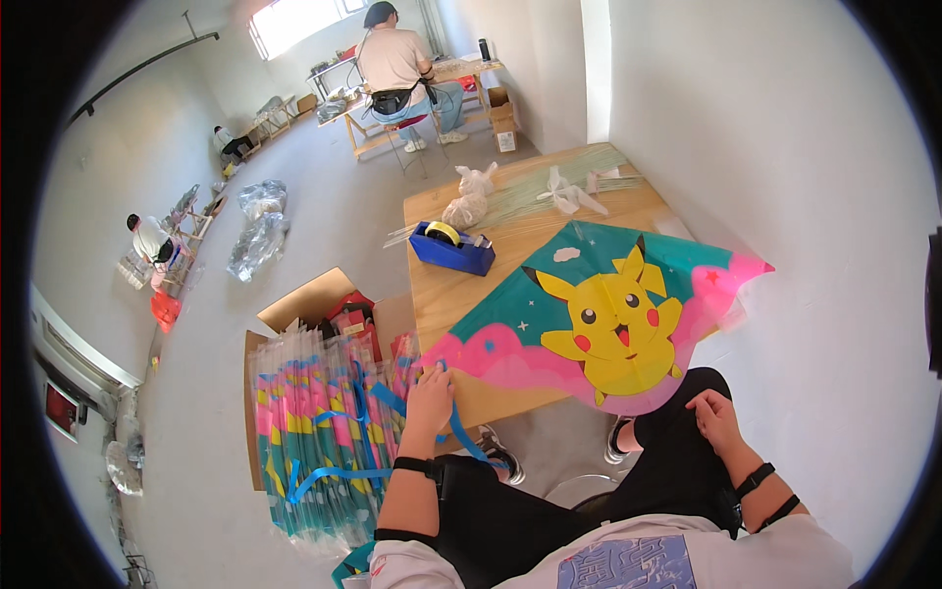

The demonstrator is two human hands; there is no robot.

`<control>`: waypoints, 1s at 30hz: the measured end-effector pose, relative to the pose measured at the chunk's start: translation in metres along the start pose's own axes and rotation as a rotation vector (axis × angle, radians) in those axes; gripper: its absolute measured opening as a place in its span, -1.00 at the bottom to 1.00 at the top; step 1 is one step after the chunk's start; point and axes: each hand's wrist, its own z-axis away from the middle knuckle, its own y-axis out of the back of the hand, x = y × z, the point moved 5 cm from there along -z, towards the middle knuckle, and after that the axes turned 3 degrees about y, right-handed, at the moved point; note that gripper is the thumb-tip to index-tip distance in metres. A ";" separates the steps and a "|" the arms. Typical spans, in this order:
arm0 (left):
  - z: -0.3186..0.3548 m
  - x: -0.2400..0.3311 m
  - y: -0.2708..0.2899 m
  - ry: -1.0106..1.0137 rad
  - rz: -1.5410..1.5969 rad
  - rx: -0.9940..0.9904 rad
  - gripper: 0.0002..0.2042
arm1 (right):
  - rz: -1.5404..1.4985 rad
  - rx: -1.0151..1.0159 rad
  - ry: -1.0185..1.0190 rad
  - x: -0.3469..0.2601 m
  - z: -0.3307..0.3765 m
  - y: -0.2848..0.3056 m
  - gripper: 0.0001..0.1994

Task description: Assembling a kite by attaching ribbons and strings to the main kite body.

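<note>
A kite [618,324] with a yellow cartoon character on teal and pink lies spread over the wooden table, its lower edge overhanging the near side. At its left tip is my left hand [430,401], its fingers closed on the pink corner. A blue ribbon [458,432] hangs down beside that hand; whether the fingers also grip it I cannot make out. My right hand [716,420] rests near my right knee, fingers loosely apart, holding nothing. A blue tape dispenser [451,249] with a yellow roll stands beyond the kite's left side.
Left of the table, a cardboard box [257,412] holds several folded kites [319,432] with blue ribbons. Thin rods [530,199] and white plastic bags [471,196] lie at the table's far end. A white wall [765,128] runs along the right. Several people sit at other tables.
</note>
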 end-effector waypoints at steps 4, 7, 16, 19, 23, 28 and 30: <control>0.003 0.002 0.003 0.078 0.084 -0.002 -0.59 | -0.003 -0.017 0.005 0.001 0.002 0.003 -0.82; 0.005 0.006 0.000 0.086 0.022 0.013 -0.51 | -0.044 -0.009 0.009 -0.001 0.004 0.008 -0.82; 0.006 -0.001 -0.004 0.211 -0.212 0.005 -0.40 | -0.035 -0.003 0.037 -0.007 0.002 0.026 -0.85; 0.011 -0.021 -0.006 0.409 -0.009 -0.078 -0.37 | -0.051 0.002 0.006 -0.009 0.006 0.041 -0.85; 0.026 -0.058 -0.026 0.917 0.793 -0.167 -0.30 | -0.053 0.022 0.041 -0.010 0.006 0.047 -0.84; 0.043 -0.062 -0.035 1.130 1.507 -0.125 -0.22 | -0.112 0.047 -0.002 -0.002 0.002 0.047 -0.81; 0.034 -0.059 -0.033 0.989 1.522 -0.111 -0.22 | -0.085 0.034 0.049 -0.003 0.002 0.046 -0.80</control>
